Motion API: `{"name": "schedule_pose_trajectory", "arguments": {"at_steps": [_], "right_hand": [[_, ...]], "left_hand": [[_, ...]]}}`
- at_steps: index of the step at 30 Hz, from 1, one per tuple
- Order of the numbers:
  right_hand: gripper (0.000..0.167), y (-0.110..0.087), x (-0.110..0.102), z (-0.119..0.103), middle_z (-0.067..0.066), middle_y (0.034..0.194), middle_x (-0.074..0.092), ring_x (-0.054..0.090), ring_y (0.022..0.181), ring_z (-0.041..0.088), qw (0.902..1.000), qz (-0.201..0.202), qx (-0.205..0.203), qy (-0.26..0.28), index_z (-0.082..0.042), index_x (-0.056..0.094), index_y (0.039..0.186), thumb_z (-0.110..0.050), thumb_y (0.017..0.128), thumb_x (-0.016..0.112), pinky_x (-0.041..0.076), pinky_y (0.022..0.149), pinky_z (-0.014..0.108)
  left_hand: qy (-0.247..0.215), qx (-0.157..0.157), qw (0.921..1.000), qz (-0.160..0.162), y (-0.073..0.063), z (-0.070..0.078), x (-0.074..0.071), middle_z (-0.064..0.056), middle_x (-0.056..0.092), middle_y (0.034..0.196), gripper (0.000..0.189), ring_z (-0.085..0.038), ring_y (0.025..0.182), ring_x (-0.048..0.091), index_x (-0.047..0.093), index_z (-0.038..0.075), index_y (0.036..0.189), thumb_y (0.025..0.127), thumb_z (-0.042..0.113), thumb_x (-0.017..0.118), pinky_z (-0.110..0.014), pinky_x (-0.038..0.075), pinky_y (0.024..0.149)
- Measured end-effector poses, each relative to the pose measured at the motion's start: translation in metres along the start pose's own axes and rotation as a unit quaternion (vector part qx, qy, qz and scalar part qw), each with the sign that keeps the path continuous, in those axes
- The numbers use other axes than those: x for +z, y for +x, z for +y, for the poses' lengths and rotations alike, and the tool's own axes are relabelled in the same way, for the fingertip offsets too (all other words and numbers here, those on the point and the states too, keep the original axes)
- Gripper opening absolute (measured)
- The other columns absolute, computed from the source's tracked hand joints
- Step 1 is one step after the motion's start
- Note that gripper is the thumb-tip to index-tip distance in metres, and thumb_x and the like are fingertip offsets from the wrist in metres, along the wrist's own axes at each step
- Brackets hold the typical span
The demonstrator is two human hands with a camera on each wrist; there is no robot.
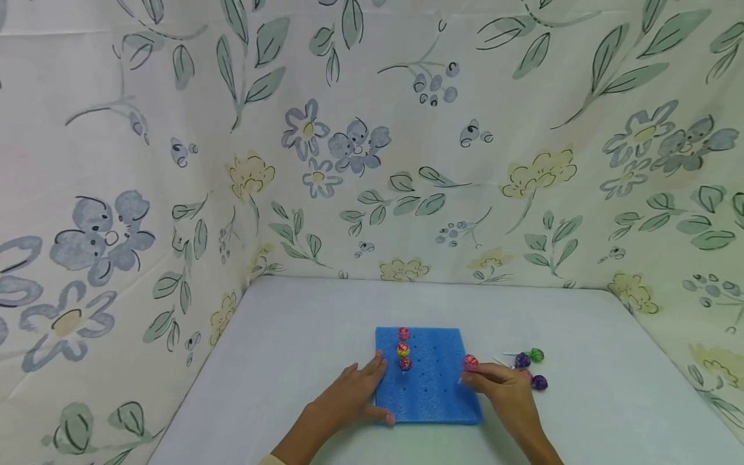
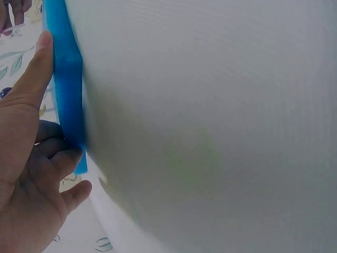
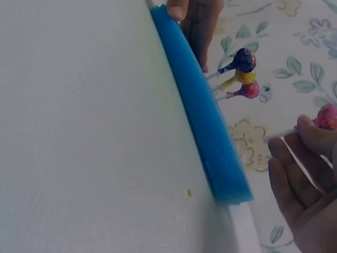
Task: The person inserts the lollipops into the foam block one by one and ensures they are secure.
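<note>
A blue foam board (image 1: 427,407) with rows of small holes lies on the white table. My left hand (image 1: 347,395) rests against its left side, fingers extended along that edge and thumb at the front corner. Between thumb and fingertips, my right hand (image 1: 507,389) pinches the stick of a pink-red lollipop (image 3: 327,117), held above the board's right edge with its wrapped head up. Three lollipops stand upright in the left column of holes: a pink-red one (image 1: 403,333) at the back, a yellow-and-red one (image 1: 403,349), and a dark red-purple one (image 1: 405,364) nearest me.
Several loose lollipops lie right of the board, among them a green one (image 1: 537,355) and a purple one (image 1: 539,383), partly behind my right hand. White table surface (image 1: 290,336) extends around the board. A floral cloth (image 1: 360,219) hangs behind and at the sides.
</note>
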State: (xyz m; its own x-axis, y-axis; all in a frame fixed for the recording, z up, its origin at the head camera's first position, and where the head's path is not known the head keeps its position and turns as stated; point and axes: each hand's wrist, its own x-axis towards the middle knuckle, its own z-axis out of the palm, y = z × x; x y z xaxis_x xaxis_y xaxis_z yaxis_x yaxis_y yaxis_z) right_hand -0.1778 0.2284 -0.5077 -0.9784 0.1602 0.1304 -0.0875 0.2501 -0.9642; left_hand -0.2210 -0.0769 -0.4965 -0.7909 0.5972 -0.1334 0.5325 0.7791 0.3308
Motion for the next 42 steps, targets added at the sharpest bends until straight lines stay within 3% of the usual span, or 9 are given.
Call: {"name": "schedule_pose_trajectory", "arguments": {"at_steps": [8,13,31,42], "right_hand": [[0.011,0.000,0.016,-0.004,0.012,0.095,0.082,0.080,0.086,0.017,0.9994,-0.023,0.009,0.024,0.001,0.082,0.101,-0.006,0.094,0.079,0.063,0.080,0.024],[0.006,0.000,0.028,-0.004,0.005,0.095,0.083,0.079,0.089,0.012,0.9996,-0.023,0.017,0.005,-0.005,0.084,0.097,-0.006,0.092,0.080,0.061,0.082,0.021],[0.003,0.002,0.061,-0.005,0.006,0.094,0.082,0.077,0.089,0.011,0.9986,-0.048,0.022,0.005,-0.005,0.084,0.091,-0.007,0.089,0.085,0.061,0.082,0.020],[0.004,0.002,0.078,0.000,0.002,0.089,0.081,0.074,0.086,0.008,0.9976,-0.060,0.006,-0.034,-0.009,0.084,0.088,-0.012,0.088,0.087,0.060,0.080,0.021]], "left_hand": [[0.001,0.004,1.0000,0.003,0.001,-0.001,0.001,-0.014,0.034,0.172,0.106,-0.032,0.155,0.042,0.041,0.003,0.162,0.084,0.065,0.077,-0.057,0.037,0.123],[0.004,0.005,1.0000,0.005,0.001,-0.002,0.002,-0.015,0.034,0.171,0.106,-0.032,0.154,0.043,0.041,0.003,0.162,0.084,0.065,0.077,-0.057,0.038,0.122],[0.007,-0.003,1.0000,0.005,0.004,-0.002,0.003,-0.014,0.036,0.171,0.105,-0.033,0.152,0.046,0.043,0.004,0.161,0.084,0.067,0.076,-0.057,0.040,0.122],[0.002,0.007,1.0000,0.007,0.002,-0.002,0.003,-0.016,0.035,0.171,0.105,-0.034,0.151,0.047,0.043,0.002,0.161,0.084,0.066,0.077,-0.057,0.039,0.122]]}}
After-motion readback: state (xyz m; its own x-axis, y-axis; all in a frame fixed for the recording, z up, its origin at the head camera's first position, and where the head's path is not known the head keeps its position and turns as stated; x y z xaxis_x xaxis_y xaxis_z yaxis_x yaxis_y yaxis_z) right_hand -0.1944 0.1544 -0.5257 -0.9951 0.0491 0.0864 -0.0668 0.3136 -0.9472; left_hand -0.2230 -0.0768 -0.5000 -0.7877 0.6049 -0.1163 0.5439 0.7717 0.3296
